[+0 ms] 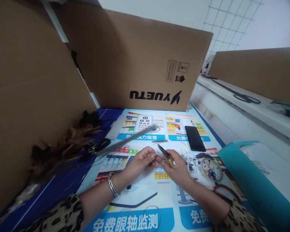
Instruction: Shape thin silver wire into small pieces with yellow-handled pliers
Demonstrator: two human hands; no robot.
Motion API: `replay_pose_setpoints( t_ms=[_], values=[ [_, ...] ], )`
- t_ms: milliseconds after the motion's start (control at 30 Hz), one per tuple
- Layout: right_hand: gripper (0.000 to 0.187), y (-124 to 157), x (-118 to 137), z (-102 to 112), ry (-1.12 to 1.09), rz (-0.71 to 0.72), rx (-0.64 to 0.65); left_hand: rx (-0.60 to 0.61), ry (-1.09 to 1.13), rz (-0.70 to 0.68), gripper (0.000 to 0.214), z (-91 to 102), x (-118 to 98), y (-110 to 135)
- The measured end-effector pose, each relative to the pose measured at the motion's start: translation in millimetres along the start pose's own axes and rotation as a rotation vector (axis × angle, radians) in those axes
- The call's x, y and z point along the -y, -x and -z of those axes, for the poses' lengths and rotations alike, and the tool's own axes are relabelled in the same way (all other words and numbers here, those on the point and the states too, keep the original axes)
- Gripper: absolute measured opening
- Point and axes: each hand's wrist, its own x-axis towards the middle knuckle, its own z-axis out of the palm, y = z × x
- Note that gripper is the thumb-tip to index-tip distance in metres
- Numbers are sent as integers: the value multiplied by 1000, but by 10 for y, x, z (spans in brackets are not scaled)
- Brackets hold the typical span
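My left hand point(143, 158), with a silver bangle at the wrist, is closed in a pinch near the middle of the table. What its fingertips hold is too fine to make out. Touching it on the right, my right hand point(180, 169) grips pliers point(164, 150) with yellow handles, their dark jaws pointing up and left. Beyond the hands lies a long bundle of thin grey wires point(130, 139), slanting across the table. A smaller bunch of short wires point(159, 140) rests just past the plier tips. Loose thin wire pieces are scattered right of my right hand.
A black phone point(195, 138) lies at the right, near a teal box point(250, 180) and a red-handled tool point(228, 191). Brown feathers point(65, 145) are on the left. Cardboard panels point(145, 64) stand behind and left. Black scissors point(246, 97) rest on the right ledge.
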Motion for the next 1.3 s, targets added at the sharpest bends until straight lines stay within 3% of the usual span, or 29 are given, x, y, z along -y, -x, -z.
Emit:
replay_pose_setpoints(
  t_ms=[233,467,700,1300],
  values=[
    [18,-39,42,59,-284,-174,13,-28,-47,-16,20,28,-58,-4],
    [20,-58,24,70,-507,-312,63,-55,-118,-79,17,47,-59,-15],
    [22,-56,6,92,-714,-353,116,-137,-214,-97,17,90,-73,-27],
    [27,-56,49,130,-686,-373,183,-70,-150,-39,20,71,-62,-23]
  ],
)
